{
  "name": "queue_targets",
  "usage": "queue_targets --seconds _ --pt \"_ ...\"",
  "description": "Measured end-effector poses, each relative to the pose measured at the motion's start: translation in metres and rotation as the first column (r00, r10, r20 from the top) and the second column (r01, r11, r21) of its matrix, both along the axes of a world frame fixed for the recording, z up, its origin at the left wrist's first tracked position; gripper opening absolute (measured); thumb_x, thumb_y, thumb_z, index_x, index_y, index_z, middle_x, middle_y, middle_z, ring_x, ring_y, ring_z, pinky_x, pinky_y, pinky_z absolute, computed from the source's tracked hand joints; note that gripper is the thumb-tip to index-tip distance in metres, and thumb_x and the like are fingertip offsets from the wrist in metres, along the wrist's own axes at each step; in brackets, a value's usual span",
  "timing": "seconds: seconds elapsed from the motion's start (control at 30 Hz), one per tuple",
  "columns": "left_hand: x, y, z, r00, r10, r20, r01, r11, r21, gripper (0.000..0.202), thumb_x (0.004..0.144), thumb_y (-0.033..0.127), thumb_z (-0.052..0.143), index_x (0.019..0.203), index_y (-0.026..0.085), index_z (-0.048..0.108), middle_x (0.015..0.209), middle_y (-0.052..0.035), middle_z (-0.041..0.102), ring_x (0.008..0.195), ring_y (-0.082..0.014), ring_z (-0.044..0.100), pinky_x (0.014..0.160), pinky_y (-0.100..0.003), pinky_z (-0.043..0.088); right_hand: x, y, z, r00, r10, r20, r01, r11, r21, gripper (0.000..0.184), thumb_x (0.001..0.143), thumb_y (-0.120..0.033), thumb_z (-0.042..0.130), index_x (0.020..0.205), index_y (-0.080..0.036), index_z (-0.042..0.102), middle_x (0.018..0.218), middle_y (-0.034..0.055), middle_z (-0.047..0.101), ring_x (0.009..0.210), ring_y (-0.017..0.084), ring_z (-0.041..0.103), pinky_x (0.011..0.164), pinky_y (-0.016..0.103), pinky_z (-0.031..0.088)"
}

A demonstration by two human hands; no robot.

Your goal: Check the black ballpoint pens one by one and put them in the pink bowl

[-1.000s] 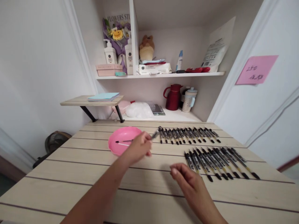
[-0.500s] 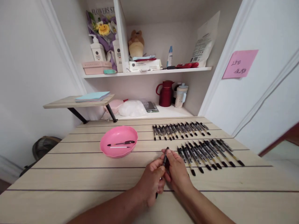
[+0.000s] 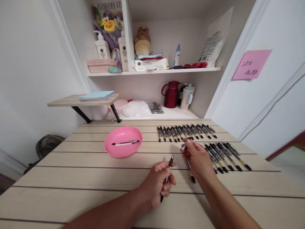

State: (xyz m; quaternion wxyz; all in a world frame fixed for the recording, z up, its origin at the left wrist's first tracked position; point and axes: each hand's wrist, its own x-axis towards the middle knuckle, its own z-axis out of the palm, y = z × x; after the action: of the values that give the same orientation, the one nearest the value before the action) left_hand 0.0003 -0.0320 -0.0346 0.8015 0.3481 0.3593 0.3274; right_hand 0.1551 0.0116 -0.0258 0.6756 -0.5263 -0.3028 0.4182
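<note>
My left hand [image 3: 159, 183] is closed around a pen [image 3: 171, 163], low over the front of the table. The pen's pointed metal tip is bare and aims up and away; its black end shows below the fist. To the right, my right hand [image 3: 196, 156] is closed with a short silvery and dark piece [image 3: 184, 146] at its fingertips, its kind partly hidden. It hovers over the left end of the front row of pens [image 3: 225, 154], covering several. One pen [image 3: 191, 173] shows beneath it. Behind lies a second row of pens [image 3: 187, 132].
A pink bowl [image 3: 110, 151] at the left holds a pen [image 3: 132, 142] and a thin white stick [image 3: 122, 144]. A small raised stand [image 3: 62, 101] bears blue paper [image 3: 97, 95]. At the back stand a red jug [image 3: 171, 94] and a pale tumbler [image 3: 187, 98].
My hands have come apart; the right moved right and away, over the front row. The pen stays in my left hand, its metal tip now exposed. The view has shifted slightly.
</note>
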Motion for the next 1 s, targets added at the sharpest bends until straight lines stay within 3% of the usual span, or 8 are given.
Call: queue_targets --seconds 0.17,0.3,0.43,0.53,0.6,0.87,0.93,1.0 --pt "-0.002 0.004 -0.001 0.999 0.048 0.01 -0.048 0.998 -0.031 0.04 0.072 0.031 0.054 0.109 0.018 0.048 0.057 0.0045 0.049 0.035 -0.0009 0.023 0.037 -0.017 0.009 0.029 0.013 0.014 0.889 0.205 0.409 -0.179 0.979 -0.1 0.029 0.063 -0.039 0.065 0.082 -0.017 0.061 0.053 -0.0016 0.06 0.045 0.012 0.051 0.046 0.024 0.038" --pt "-0.002 0.006 -0.002 0.997 0.077 0.01 -0.076 0.996 -0.043 0.037 0.073 0.029 0.053 0.108 0.019 0.049 0.057 0.0046 0.048 0.035 -0.001 0.023 0.037 -0.017 0.01 0.036 0.023 0.015 0.537 0.325 0.779 -0.136 0.944 -0.301 0.021 0.067 -0.031 0.058 0.081 -0.017 0.064 0.055 0.0005 0.062 0.046 0.014 0.055 0.049 0.026 0.038" --pt "-0.002 0.007 -0.002 0.996 0.085 0.005 -0.085 0.995 -0.045 0.035 0.074 0.028 0.051 0.108 0.019 0.049 0.057 0.0046 0.048 0.035 -0.0011 0.023 0.038 -0.017 0.011 0.029 0.028 0.009 0.136 0.38 0.915 -0.051 0.925 -0.376 0.019 0.069 -0.025 0.055 0.08 -0.015 0.066 0.07 0.0086 0.068 0.063 0.018 0.061 0.06 0.027 0.039" --pt "-0.002 0.007 -0.002 0.997 0.08 0.001 -0.08 0.996 -0.042 0.037 0.073 0.028 0.052 0.108 0.018 0.048 0.057 0.0048 0.048 0.035 -0.001 0.023 0.037 -0.017 0.011 0.024 0.031 0.003 -0.069 0.404 0.912 -0.011 0.914 -0.406 0.019 0.071 -0.023 0.052 0.079 -0.014 0.066 0.077 0.0121 0.068 0.076 0.022 0.061 0.065 0.028 0.039" --pt "-0.001 0.007 -0.002 0.997 0.077 -0.002 -0.077 0.996 -0.038 0.037 0.073 0.029 0.053 0.108 0.018 0.049 0.057 0.0048 0.048 0.035 -0.001 0.024 0.037 -0.017 0.011 0.021 0.032 -0.002 -0.144 0.423 0.895 0.011 0.905 -0.426 0.019 0.071 -0.021 0.051 0.081 -0.013 0.066 0.082 0.0134 0.068 0.081 0.022 0.061 0.067 0.028 0.038" --pt "-0.001 0.007 -0.005 0.998 0.065 0.003 -0.065 0.997 -0.03 0.039 0.071 0.032 0.056 0.107 0.018 0.049 0.057 0.0046 0.049 0.034 -0.0009 0.025 0.037 -0.017 0.011 0.019 0.024 0.001 -0.168 0.42 0.892 0.021 0.906 -0.422 0.015 0.072 -0.022 0.052 0.076 -0.013 0.064 0.082 0.0166 0.067 0.08 0.025 0.061 0.066 0.03 0.037" --pt "-0.001 0.007 -0.005 0.998 0.059 0.006 -0.059 0.998 -0.022 0.039 0.071 0.032 0.056 0.107 0.018 0.049 0.057 0.0046 0.049 0.034 -0.001 0.025 0.037 -0.017 0.012 0.023 0.022 0.009 -0.088 0.357 0.93 0.001 0.933 -0.359 0.018 0.075 -0.023 0.047 0.068 -0.015 0.062 0.075 0.014 0.067 0.074 0.023 0.06 0.063 0.029 0.037" --pt "-0.001 0.006 -0.005 0.999 0.054 0.006 -0.053 0.999 -0.011 0.039 0.071 0.031 0.056 0.107 0.018 0.05 0.057 0.0045 0.05 0.034 -0.0012 0.025 0.036 -0.018 0.012 0.025 0.02 0.014 0.096 0.3 0.949 -0.041 0.954 -0.297 0.023 0.077 -0.026 0.044 0.063 -0.018 0.06 0.066 0.009 0.065 0.064 0.02 0.059 0.058 0.028 0.036"
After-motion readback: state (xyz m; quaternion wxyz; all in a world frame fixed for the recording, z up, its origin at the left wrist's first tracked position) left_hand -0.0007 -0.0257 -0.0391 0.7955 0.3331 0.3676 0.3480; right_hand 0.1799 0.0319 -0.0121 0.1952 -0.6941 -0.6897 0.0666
